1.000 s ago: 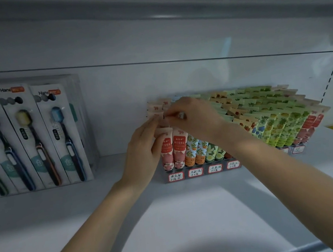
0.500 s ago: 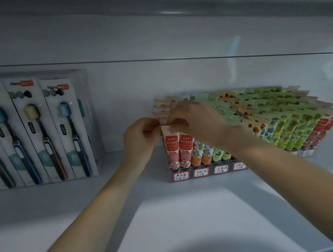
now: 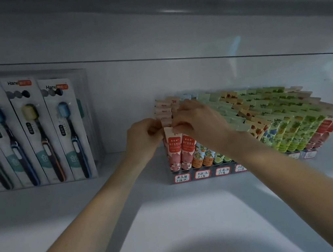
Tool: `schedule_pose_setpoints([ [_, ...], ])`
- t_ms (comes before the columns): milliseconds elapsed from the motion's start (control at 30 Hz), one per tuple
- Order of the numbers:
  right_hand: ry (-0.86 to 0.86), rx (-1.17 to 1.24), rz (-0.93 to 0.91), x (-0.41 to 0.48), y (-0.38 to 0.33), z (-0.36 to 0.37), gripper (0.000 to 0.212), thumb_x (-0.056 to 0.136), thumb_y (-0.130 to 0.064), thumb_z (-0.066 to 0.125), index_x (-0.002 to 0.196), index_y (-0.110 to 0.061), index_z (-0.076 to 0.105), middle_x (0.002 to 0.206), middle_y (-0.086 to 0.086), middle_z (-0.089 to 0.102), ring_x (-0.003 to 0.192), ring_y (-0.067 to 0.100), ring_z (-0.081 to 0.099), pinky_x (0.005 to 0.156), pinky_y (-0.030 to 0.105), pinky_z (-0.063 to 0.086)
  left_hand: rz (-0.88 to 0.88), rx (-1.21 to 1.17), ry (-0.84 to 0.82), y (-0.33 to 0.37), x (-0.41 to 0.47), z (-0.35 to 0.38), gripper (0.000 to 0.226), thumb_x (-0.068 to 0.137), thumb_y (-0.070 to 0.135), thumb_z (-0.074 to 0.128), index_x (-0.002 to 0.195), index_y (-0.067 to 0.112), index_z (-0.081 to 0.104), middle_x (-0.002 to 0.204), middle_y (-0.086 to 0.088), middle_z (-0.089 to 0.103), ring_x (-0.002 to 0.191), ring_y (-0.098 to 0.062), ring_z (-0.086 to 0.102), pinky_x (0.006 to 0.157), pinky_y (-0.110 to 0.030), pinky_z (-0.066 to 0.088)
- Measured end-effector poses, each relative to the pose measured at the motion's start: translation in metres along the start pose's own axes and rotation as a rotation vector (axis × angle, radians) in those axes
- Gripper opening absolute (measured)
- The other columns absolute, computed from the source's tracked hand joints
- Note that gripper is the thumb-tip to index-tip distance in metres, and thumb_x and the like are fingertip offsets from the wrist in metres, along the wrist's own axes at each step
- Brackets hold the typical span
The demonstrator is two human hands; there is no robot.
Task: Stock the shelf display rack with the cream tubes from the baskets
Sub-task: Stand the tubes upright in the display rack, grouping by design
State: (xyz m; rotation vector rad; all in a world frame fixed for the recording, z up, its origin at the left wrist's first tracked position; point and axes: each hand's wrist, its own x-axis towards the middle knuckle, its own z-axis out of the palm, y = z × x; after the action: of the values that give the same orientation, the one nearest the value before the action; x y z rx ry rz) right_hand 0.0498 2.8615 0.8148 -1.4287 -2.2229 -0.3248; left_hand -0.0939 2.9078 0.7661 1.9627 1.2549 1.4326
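Head view, rack of cream tubes, left hand and right hand pinching pink tube

Glossy printed plastic cream tubes, clear plastic display rack, smooth matt white shelf, glossy toothbrush packs

Single head-worn wide-angle view, facing forward, slightly down onto white shelf; clear tiered display rack close, centre-right.

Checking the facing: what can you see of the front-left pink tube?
The pink tube looks like soft plastic: cream crimped top, red label with white characters, flower print below. It stands upright, crimp up, in the rack's front-left slot, touching a matching tube. The left hand and right hand pinch its top corners.
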Motion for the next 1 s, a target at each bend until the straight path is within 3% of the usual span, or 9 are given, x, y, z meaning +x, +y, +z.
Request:
schedule_pose_setpoints([
  [133,-0.019,0.043,0.029,0.001,0.001,-0.003,0.016,0.089,-0.019,0.060,0.096,-0.011,0.071,0.100,0.005,0.057,0.101,0.022,0.052,0.083,0.038,0.045,0.038,-0.023,-0.013,0.002,-0.004,-0.002,0.013,0.082,0.003,0.065,0.092,0.005,0.073,0.078,0.002,0.065,0.060,0.005,0.057,0.060,-0.004,0.040],
  [267,-0.007,0.065,0.022,0.001,0.001,-0.005,0.014,0.087,-0.021,0.063,0.094,-0.012,0.072,0.096,0.004,0.058,0.098,0.020,0.052,0.082,0.039,0.046,0.039,-0.122,0.035,-0.003,-0.013,0.000,0.019,0.089,0.001,0.056,0.100,0.005,0.071,0.087,-0.002,0.068,0.072,-0.006,0.064,0.075,-0.027,0.054],
  [367,-0.010,0.052,0.015,-0.001,0.001,-0.005,0.016,0.088,-0.021,0.061,0.096,-0.011,0.071,0.098,0.004,0.058,0.099,0.020,0.052,0.082,0.037,0.045,0.068,-0.123,0.051,-0.006,-0.016,0.001,0.020,0.090,0.000,0.054,0.101,0.006,0.070,0.088,0.003,0.066,0.068,0.010,0.061,0.071,-0.016,0.052],
  [433,-0.007,0.046,0.006,-0.002,0.001,-0.005,0.017,0.089,-0.022,0.061,0.098,-0.012,0.070,0.100,0.004,0.058,0.100,0.020,0.052,0.082,0.036,0.044,0.073,-0.106,0.061,-0.007,-0.017,0.002,0.019,0.090,0.000,0.054,0.099,0.005,0.070,0.086,0.004,0.065,0.068,0.013,0.060,0.067,-0.008,0.048],
  [500,-0.002,0.046,0.002,-0.002,0.001,-0.004,0.017,0.089,-0.021,0.061,0.099,-0.012,0.070,0.101,0.004,0.059,0.099,0.020,0.053,0.082,0.035,0.045,0.073,-0.081,0.128,-0.007,-0.017,0.002,0.018,0.090,0.001,0.053,0.096,0.006,0.070,0.084,0.004,0.065,0.070,0.005,0.061,0.068,-0.008,0.045],
  [600,0.034,0.097,0.004,-0.002,0.003,-0.006,0.016,0.089,-0.018,0.060,0.097,-0.011,0.071,0.098,0.005,0.060,0.091,0.017,0.054,0.080,0.035,0.046,0.030,-0.053,0.217,-0.009,-0.014,0.002,0.022,0.094,0.003,0.049,0.108,0.001,0.066,0.099,-0.004,0.065,0.090,-0.015,0.061,0.084,-0.022,0.045],
  [733,0.092,0.213,0.091,0.004,0.015,-0.023,0.017,0.090,-0.014,0.059,0.100,-0.006,0.070,0.097,0.006,0.062,0.083,0.011,0.051,0.076,0.021,0.041,0.004,-0.009,0.169,-0.012,-0.005,0.005,0.024,0.092,0.001,0.050,0.111,0.001,0.066,0.108,-0.012,0.068,0.098,-0.025,0.063,0.090,-0.035,0.049],
  [900,0.027,0.252,0.128,0.035,0.025,-0.028,0.016,0.090,-0.015,0.058,0.099,-0.008,0.069,0.097,0.000,0.066,0.084,0.007,0.052,0.074,0.013,0.038,0.061,-0.018,0.125,-0.008,-0.003,0.008,0.019,0.088,0.003,0.060,0.104,0.003,0.070,0.098,0.001,0.067,0.087,-0.011,0.060,0.073,-0.001,0.040],
  [1000,-0.033,0.245,0.112,0.051,0.020,-0.020,0.016,0.089,-0.018,0.059,0.098,-0.010,0.069,0.100,0.001,0.067,0.087,0.009,0.054,0.080,0.021,0.043,0.072,-0.012,0.140,-0.007,-0.003,0.010,0.020,0.088,0.003,0.060,0.104,0.003,0.070,0.099,0.000,0.068,0.087,-0.009,0.059,0.071,0.003,0.038],
])
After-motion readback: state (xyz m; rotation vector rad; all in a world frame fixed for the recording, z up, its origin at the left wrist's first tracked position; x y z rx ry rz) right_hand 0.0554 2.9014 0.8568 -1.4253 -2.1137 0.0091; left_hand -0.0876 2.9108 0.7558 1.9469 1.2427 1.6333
